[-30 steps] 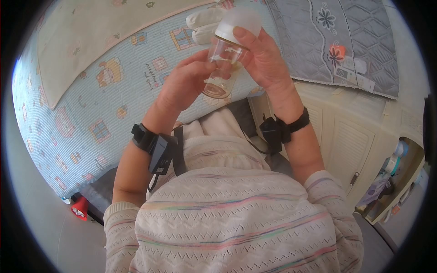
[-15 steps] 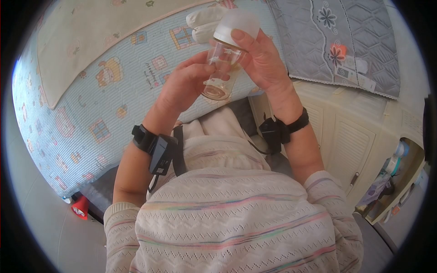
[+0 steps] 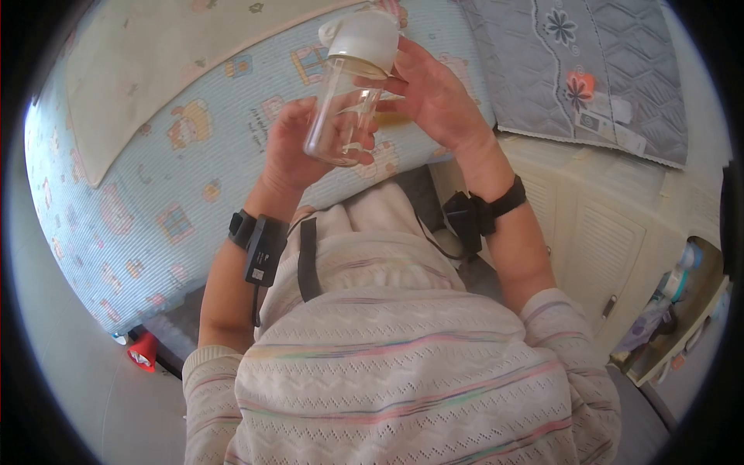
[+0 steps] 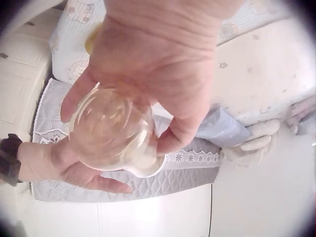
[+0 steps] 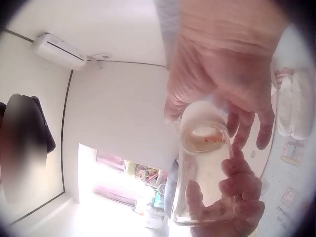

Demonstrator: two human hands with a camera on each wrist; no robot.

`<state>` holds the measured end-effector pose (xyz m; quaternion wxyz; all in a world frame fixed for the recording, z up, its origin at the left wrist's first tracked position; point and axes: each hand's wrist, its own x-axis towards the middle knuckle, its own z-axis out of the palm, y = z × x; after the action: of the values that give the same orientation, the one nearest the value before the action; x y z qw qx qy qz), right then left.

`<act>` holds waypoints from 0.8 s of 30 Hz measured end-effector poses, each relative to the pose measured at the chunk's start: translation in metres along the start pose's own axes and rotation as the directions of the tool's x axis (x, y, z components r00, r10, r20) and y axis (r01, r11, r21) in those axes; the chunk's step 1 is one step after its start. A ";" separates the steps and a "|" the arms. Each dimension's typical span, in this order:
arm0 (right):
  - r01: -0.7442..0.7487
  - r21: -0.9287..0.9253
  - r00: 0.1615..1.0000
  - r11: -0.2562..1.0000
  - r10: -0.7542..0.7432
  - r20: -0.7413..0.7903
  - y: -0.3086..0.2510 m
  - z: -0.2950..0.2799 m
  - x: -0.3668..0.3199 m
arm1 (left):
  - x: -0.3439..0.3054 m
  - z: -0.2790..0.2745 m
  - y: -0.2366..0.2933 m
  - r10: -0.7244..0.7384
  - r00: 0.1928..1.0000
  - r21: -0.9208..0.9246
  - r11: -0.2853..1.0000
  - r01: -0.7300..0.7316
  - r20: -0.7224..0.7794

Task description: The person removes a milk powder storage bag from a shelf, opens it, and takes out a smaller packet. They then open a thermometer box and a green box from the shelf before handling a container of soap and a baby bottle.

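Note:
A clear baby bottle (image 3: pixel 338 116) with a white domed cap (image 3: pixel 364 39) is tilted in the air over the bed, cap end away from me. My left hand (image 3: pixel 293 147) holds its lower body, fingers and thumb around it. In the left wrist view the round bottle base (image 4: pixel 111 131) faces the camera. My right hand (image 3: pixel 442 97) is beside the cap and neck, fingertips right at the neck. The right wrist view has its fingers (image 5: pixel 247 126) spread loosely by the cap, with the left fingers seen around the body below.
The bed has a light blue patterned quilt (image 3: pixel 194 167) and a cream mat (image 3: pixel 132 70). White padded rolls (image 5: pixel 294 106) lie behind the bottle. To the right stands a cream cabinet (image 3: pixel 597 225) under a grey quilted cover (image 3: pixel 643 93) with small packets. A red object (image 3: pixel 142 353) is at lower left.
The bottle has shifted left and turned more upright. The right thumb has come off the cap's front, and that hand has loosened. The left hand has turned and now lies further behind the bottle.

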<state>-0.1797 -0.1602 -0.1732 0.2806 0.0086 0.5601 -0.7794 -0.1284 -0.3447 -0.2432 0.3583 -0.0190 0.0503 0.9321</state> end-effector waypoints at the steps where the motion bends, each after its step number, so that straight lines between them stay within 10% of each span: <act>1: -0.016 -0.006 1.000 1.000 0.016 0.023 0.001 -0.004 0.000 | -0.001 -0.001 0.000 0.001 1.000 0.001 1.000 -0.001 -0.003; 12: -0.117 -0.267 0.993 0.957 0.104 -0.062 0.022 -0.048 0.021 | -0.008 -0.011 -0.002 0.086 0.990 0.058 0.995 -0.080 -0.110; 17: -0.248 -0.837 0.969 0.488 0.130 -0.211 0.093 -0.136 0.037 | -0.020 -0.027 0.001 0.093 0.988 0.116 0.990 -0.079 -0.122; 18: -0.244 -0.836 0.970 0.491 0.138 -0.201 0.105 -0.142 0.037 | -0.022 -0.028 0.001 0.095 0.987 0.128 0.989 -0.079 -0.133; 20: -0.253 -0.965 0.932 0.074 0.288 -0.222 0.120 -0.146 0.037 | -0.027 -0.028 -0.002 0.116 0.977 0.133 0.987 -0.093 -0.179; 24: -0.155 -0.977 0.914 -0.144 0.354 -0.197 0.146 -0.141 0.034 | -0.037 -0.033 -0.008 0.151 0.968 0.085 0.987 -0.136 -0.202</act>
<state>-0.1861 -0.0822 -0.3639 0.3793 -0.1430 0.9131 -0.0436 -0.0957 -0.3666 -0.2741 0.2833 -0.0998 0.1216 0.9461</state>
